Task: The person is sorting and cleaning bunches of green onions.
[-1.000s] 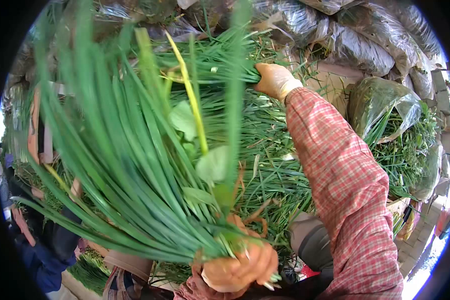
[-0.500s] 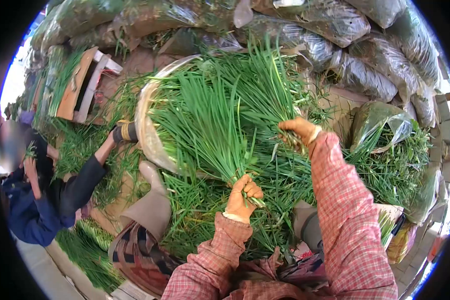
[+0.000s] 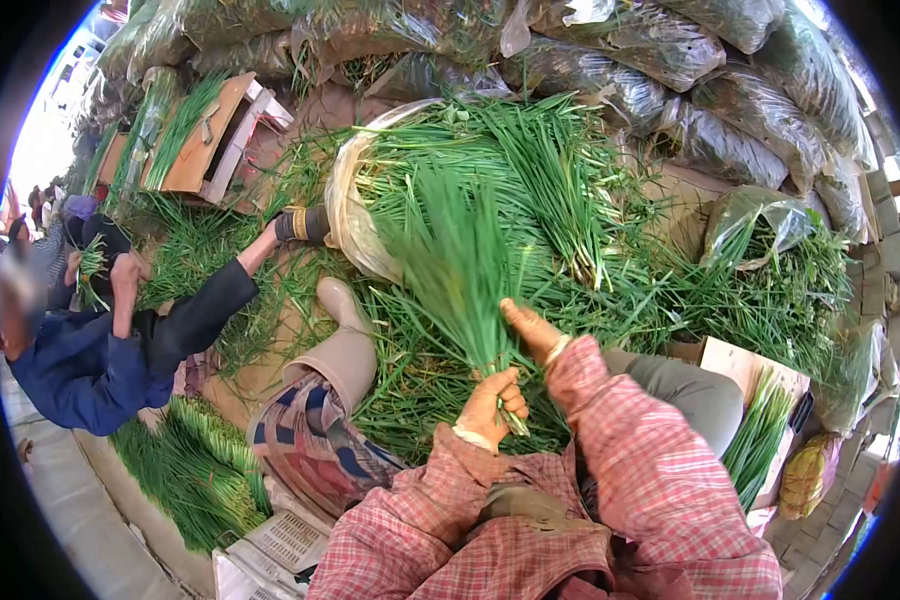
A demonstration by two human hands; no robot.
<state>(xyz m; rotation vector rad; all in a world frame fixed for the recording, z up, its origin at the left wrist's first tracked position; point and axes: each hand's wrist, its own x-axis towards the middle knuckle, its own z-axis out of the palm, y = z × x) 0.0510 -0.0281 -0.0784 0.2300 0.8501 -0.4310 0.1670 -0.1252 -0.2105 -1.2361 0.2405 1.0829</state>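
Grips a fanned bunch of slender greens [image 3: 458,265] by its pale stems [image 3: 517,425] in a curled left hand [image 3: 492,405], above tangled loose leaves [image 3: 400,390]. Holds right hand [image 3: 532,330] close beside, clasp unclear. Faces crumpled, translucent plastic [image 3: 346,215] edging a heap [image 3: 550,170], then shiny, bulging bags [image 3: 660,45].

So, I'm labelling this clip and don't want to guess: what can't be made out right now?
In the head view:
- Held green bunch: leaf tips smeared by motion blur.
- Left hand: palm hidden by its curled fingers.
- Right hand: whether it touches the bunch; blurred leaves obscure this.
- Printed sheet: print too small to read, lower part cut off by the bottom edge.
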